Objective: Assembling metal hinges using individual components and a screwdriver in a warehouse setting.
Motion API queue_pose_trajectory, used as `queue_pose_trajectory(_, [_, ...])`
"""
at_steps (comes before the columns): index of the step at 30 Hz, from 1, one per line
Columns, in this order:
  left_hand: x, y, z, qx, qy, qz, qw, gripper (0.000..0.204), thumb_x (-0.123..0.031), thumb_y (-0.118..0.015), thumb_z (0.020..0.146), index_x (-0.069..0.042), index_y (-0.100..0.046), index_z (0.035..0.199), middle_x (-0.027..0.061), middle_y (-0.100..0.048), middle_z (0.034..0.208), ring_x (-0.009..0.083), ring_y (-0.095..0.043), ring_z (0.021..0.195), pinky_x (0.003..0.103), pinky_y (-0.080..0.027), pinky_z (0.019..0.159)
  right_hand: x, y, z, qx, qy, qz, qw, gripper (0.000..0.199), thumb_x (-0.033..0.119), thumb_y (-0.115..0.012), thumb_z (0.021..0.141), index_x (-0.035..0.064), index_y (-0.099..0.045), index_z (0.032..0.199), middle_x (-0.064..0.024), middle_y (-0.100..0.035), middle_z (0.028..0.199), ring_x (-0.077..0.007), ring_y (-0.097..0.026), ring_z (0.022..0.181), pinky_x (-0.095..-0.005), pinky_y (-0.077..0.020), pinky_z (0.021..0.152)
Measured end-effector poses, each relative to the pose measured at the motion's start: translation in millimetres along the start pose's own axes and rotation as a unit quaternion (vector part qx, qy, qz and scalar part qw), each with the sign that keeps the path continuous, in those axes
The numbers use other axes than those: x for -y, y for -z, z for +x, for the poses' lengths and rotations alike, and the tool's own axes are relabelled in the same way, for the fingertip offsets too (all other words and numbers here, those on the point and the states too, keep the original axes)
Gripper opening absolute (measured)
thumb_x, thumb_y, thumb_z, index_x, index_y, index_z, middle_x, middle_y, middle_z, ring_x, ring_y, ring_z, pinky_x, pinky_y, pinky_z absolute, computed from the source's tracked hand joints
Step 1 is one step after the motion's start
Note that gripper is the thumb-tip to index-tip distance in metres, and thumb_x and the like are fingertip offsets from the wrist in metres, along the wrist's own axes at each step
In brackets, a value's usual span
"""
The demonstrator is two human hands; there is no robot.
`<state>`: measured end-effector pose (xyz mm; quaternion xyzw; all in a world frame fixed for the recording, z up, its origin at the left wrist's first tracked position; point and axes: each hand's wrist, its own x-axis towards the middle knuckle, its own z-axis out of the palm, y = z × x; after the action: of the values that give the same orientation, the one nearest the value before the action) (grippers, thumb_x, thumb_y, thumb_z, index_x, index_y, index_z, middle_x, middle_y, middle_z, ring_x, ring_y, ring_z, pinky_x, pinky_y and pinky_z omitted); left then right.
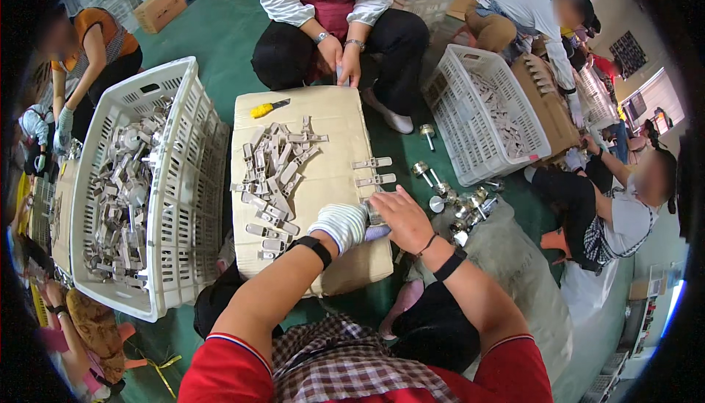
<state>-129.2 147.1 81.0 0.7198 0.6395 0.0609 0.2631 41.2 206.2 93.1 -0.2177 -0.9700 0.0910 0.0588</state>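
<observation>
My left hand (339,227), in a white striped glove, is closed around a metal clip (374,213) at the right edge of a cardboard-topped block (338,120). My bare right hand (405,219) presses against the same piece from the right, its fingers bent over it and partly hiding it. Just beyond my hands, two flat metal clips (375,180) lie side by side, overhanging the block's right edge. A loose pile of similar clips (275,160) covers the left half of the surface, reaching close to my left wrist.
A yellow-handled knife (269,108) lies at the block's far left, near a seated person's joined hands (341,61). White crates of metal parts stand left (165,219) and right (477,109). Round-headed metal fittings (463,208) rest on plastic sheeting (507,256) to the right.
</observation>
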Motion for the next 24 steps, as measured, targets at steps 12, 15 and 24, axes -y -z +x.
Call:
queue_pose_trajectory(12, [21.7,29.2,-11.9,0.013,-0.028,0.002,1.000,0.069,-0.063,-0.055,0.075,0.003,-0.056,0.092,0.0247,-0.061,0.079,0.0404,-0.060,0.079,0.043,-0.048,0.070,-26.7,2.6,35.9,0.083,-0.035,0.111,0.990,0.060,0.012,-0.075,0.060,0.0015,-0.053,0.115,-0.0151,-0.058,0.114,-0.0285,-0.053,0.108,-0.0392,-0.0370,0.100])
queue_pose_trajectory(15, [29.6,28.3,-19.1,-0.024,-0.055,0.019,0.998,0.070,-0.065,-0.058,0.070,0.002,-0.056,0.087,0.0232,-0.061,0.076,0.0398,-0.060,0.076,0.044,-0.048,0.068,-35.6,3.9,39.4,0.118,-0.043,0.149,0.981,0.067,0.019,-0.079,0.057,0.0015,-0.053,0.116,-0.0164,-0.058,0.114,-0.0305,-0.055,0.106,-0.0351,-0.0425,0.093])
queue_pose_trajectory(24, [34.0,27.8,-14.4,-0.020,-0.025,0.011,0.999,0.069,-0.064,-0.061,0.069,0.002,-0.057,0.087,0.0231,-0.061,0.079,0.0393,-0.060,0.078,0.043,-0.048,0.070,-42.3,19.9,71.6,0.258,-0.100,0.210,0.938,0.069,0.018,-0.081,0.055,0.0024,-0.056,0.118,-0.0153,-0.060,0.113,-0.0266,-0.059,0.101,-0.0303,-0.0447,0.089])
